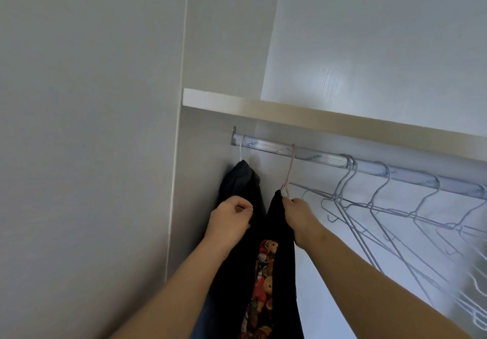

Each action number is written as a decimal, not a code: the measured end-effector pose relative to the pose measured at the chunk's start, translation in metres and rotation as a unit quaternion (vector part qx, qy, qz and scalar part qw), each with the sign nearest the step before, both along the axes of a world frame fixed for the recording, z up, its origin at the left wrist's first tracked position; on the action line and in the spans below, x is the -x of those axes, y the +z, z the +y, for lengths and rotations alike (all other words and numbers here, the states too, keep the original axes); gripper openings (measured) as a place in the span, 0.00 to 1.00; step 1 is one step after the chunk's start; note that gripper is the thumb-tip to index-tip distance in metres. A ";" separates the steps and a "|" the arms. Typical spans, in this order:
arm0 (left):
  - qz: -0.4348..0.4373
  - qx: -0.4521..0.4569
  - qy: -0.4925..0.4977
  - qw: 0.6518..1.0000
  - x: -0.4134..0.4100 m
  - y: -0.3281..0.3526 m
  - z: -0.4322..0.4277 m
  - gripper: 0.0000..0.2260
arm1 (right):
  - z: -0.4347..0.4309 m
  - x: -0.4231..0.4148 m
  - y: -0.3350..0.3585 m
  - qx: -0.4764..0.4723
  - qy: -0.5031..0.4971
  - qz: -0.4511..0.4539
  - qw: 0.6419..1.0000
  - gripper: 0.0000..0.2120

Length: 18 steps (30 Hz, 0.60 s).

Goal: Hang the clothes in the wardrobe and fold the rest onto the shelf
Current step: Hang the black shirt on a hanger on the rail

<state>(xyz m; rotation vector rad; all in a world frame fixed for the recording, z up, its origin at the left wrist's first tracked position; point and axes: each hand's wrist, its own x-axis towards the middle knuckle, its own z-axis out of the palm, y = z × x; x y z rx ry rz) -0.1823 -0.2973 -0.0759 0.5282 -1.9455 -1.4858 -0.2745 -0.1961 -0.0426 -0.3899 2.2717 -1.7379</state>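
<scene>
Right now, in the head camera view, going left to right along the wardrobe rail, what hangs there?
White hanger carrying a dark garment → pink hanger carrying the bear-print black garment → a row of bare metal hangers.

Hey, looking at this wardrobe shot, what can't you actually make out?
- Bear-print garment: head view, the bottom edge cuts off its lower part; type unclear.
- Pink hanger: shoulders hidden inside that garment.
- Dark garment: lower part behind the left hand and arm; that hand's own fingers hide whether it holds cloth.
- Empty hangers: blurred, cut off by the right edge; count unclear.
- Shelf: seen from below, top hidden.
</scene>
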 end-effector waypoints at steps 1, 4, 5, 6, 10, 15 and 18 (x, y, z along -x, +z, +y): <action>0.004 -0.002 -0.002 1.000 0.000 0.000 0.000 0.09 | -0.003 0.001 0.000 0.008 0.006 -0.002 1.000 0.14; 0.005 -0.014 -0.001 1.000 0.004 -0.003 -0.001 0.10 | -0.016 0.001 -0.003 0.013 0.020 0.004 1.000 0.13; 0.003 -0.017 0.002 1.000 0.006 -0.005 -0.003 0.10 | -0.020 0.000 -0.004 0.016 0.024 0.003 1.000 0.11; 0.001 -0.020 0.007 1.000 0.006 -0.007 -0.004 0.10 | -0.024 0.000 -0.006 0.022 0.030 0.000 0.999 0.10; -0.023 0.004 0.029 0.999 0.003 -0.019 -0.011 0.12 | -0.033 0.003 -0.014 0.016 0.032 0.003 0.999 0.08; -0.040 0.021 0.035 0.998 0.001 -0.026 -0.012 0.11 | -0.029 0.006 -0.021 0.003 0.031 -0.020 0.999 0.12; -0.039 0.025 0.029 0.998 0.000 -0.026 -0.009 0.11 | -0.027 -0.002 -0.027 0.041 0.029 -0.062 0.997 0.13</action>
